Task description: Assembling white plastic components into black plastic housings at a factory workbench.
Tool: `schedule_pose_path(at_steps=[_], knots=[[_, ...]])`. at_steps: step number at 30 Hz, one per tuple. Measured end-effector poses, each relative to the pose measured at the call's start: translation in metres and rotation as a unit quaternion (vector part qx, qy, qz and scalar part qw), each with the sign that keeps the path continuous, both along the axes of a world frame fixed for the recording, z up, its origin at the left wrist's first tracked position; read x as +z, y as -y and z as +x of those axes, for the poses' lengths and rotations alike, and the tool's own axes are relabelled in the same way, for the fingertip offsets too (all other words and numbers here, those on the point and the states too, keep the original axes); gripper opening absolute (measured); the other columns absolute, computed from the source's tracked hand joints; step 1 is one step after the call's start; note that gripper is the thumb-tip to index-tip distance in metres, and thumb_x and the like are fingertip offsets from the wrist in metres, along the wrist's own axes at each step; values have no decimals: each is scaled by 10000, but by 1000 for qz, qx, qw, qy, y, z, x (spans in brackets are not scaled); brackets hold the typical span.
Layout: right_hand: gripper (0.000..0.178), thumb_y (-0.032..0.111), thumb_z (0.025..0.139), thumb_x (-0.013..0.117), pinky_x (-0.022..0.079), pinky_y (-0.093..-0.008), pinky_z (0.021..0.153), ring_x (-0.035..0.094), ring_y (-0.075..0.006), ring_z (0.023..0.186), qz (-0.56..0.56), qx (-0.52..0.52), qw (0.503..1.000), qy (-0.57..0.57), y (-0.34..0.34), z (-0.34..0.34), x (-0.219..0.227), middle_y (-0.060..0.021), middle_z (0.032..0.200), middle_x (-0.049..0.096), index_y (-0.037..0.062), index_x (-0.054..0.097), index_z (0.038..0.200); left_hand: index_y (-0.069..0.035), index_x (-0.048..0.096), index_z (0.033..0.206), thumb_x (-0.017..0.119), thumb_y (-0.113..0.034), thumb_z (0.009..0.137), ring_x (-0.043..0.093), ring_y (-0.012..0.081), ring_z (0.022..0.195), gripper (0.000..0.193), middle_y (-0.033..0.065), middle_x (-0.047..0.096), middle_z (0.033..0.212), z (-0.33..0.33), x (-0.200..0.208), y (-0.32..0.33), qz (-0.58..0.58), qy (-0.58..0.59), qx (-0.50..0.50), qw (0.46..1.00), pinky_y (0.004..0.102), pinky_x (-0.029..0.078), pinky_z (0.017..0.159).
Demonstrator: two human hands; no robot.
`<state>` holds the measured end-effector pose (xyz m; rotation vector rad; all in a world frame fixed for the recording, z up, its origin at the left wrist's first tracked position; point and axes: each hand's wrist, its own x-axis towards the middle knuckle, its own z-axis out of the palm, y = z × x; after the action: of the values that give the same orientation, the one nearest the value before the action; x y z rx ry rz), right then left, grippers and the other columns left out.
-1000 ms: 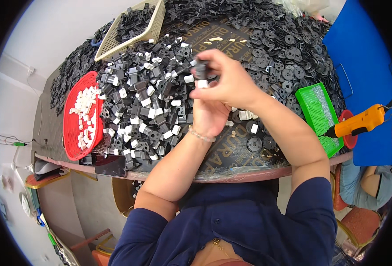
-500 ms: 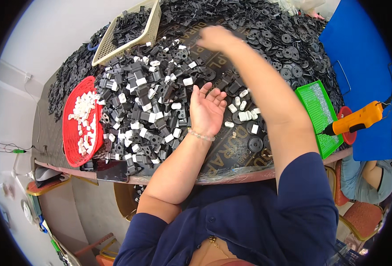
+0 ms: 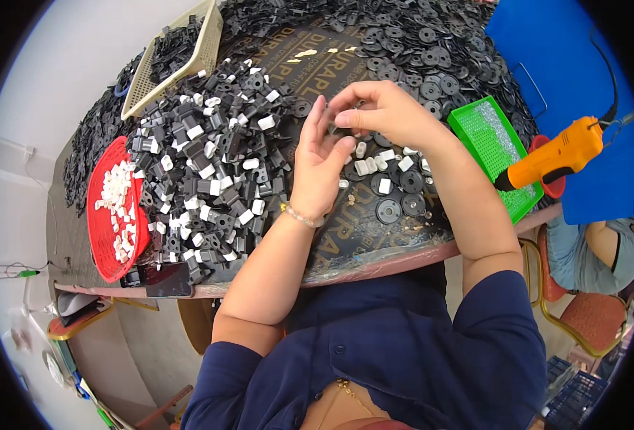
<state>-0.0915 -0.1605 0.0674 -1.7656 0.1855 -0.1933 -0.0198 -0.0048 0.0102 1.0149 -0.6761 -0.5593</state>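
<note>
My left hand [image 3: 318, 163] is raised over the table, fingers stretched upward, thumb apart and palm toward the right; nothing shows in it. My right hand [image 3: 392, 115] meets it at the fingertips, its fingers curled in behind the thumb; what they hold, if anything, is hidden. Just below the hands lie several loose white caps [image 3: 362, 168] and black round discs [image 3: 388, 211]. Left of my left hand spreads a heap of black plastic parts with white caps [image 3: 213, 168].
A red basket [image 3: 93, 236] of white caps stands left, a cream basket [image 3: 132, 100] of black parts behind it. Black discs [image 3: 431, 57] pile up at the far right. A green tray [image 3: 467, 118] of small metal pieces lies under an orange electric screwdriver [image 3: 557, 154] by a blue panel [image 3: 546, 43].
My right hand has come back from the far middle of the table to my left hand. My left hand has turned its palm rightward. The whole view has shifted slightly.
</note>
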Motion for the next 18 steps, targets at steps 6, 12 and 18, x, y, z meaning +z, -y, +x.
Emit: schedule_pose_path(at_steps=[6,12,18], knots=[[158,161,883,644,515,-418,804,652,-352,913,-456,-272,847,12,61,-24,-33,-155,930,688,28,687,957,-66,338,1423,498,14,955,648,277,1028,501,191,598,1208,10,2,-2,4,-189,-82,978,390,549,892],[183,169,854,676,514,-437,844,645,-349,953,-483,-308,810,-122,97,-40,-46,-159,972,680,37,684,980,-81,352,1436,416,-66,1006,624,276,1044,435,171,576,1184,23,-1,-4,-43,-230,-54,971,401,537,902],[343,172,750,789,496,-419,895,612,-347,1022,-487,-228,839,-84,97,-30,-71,-148,1026,626,58,665,1049,-81,415,1359,491,-94,1010,632,250,1001,357,148,594,1149,35,-12,-4,-40,-226,-1,973,380,543,873]])
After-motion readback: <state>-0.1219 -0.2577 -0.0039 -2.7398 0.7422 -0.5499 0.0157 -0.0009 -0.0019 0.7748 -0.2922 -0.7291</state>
